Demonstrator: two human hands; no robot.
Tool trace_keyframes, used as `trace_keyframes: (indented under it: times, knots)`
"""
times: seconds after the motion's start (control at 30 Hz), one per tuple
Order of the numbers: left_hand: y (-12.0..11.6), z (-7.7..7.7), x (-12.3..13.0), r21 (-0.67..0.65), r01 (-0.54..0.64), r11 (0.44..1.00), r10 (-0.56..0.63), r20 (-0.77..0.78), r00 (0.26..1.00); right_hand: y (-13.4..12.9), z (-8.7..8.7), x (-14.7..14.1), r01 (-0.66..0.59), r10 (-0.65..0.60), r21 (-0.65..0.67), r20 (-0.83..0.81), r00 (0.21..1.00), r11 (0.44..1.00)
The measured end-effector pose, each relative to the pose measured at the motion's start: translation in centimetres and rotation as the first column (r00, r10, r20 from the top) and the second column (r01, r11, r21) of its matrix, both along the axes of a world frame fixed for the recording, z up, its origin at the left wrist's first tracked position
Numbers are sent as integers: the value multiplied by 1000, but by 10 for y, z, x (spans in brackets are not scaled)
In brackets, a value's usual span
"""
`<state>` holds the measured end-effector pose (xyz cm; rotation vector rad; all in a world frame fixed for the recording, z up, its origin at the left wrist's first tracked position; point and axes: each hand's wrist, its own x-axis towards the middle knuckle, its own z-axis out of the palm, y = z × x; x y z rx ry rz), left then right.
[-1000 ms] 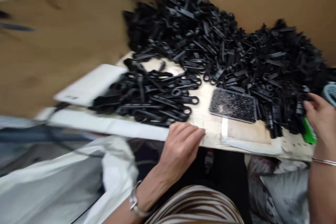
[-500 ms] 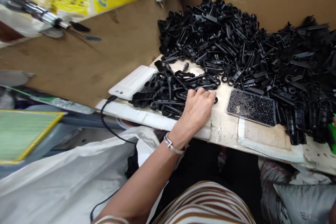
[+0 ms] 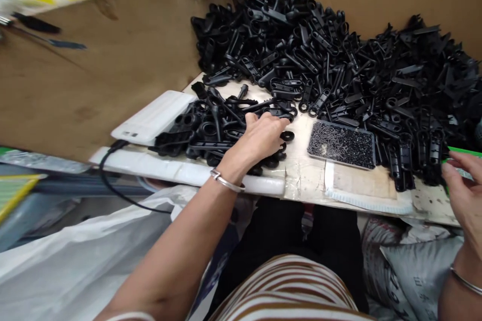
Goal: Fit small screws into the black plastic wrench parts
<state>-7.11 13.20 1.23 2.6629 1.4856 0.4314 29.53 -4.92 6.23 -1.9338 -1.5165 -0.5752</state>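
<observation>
My left hand [image 3: 264,136] reaches onto a small heap of black plastic parts [image 3: 214,115] with long bodies and ring ends. Its fingers are curled down round a black plastic part [image 3: 287,136], whose ring end shows beside the fingers; the fingertips are mostly hidden. At the right edge my right hand [image 3: 465,185] is in view, thumb and fingers apart, nothing visible in it. It is beside the front of the large pile of black parts [image 3: 324,55] and a green object [image 3: 465,151]. Between the hands lies a clear shallow box [image 3: 342,144] of small dark and silvery pieces.
A white phone-like device [image 3: 152,118] with a black cable [image 3: 103,175] lies left of the heap. Cardboard walls [image 3: 105,70] rise behind. A cardboard piece [image 3: 365,180] lies by the front edge. White sheeting [image 3: 94,256] hangs below left; filled sacks [image 3: 417,266] are below right.
The view has shifted to the right. My right hand has come into sight at the right edge. My left hand stays over the small heap, slightly farther back.
</observation>
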Motion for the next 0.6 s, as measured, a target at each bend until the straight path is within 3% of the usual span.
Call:
trace_keyframes:
  times: [0.1, 0.23, 0.33, 0.43, 0.6]
  knots:
    - [0, 10, -5, -69, -19, 997, 30, 149, 988, -2, -3, -13, -38, 33, -22, -167, 985, 999]
    - [-29, 24, 7, 47, 63, 997, -74, 307, 949, 8, -8, -36, -195, 152, -120, -298, 943, 974]
    - [-60, 25, 28, 96, 225, 970, -243, 268, 932, 21, -13, -51, -305, 250, -169, -283, 926, 937]
    - [-85, 18, 48, 0, 383, 924, -378, 157, 912, 32, -19, -63, -369, 323, -188, -238, 916, 910]
    - [-101, 4, 59, -26, 465, 885, -463, 64, 884, 37, -30, -74, -416, 376, -198, -211, 902, 887]
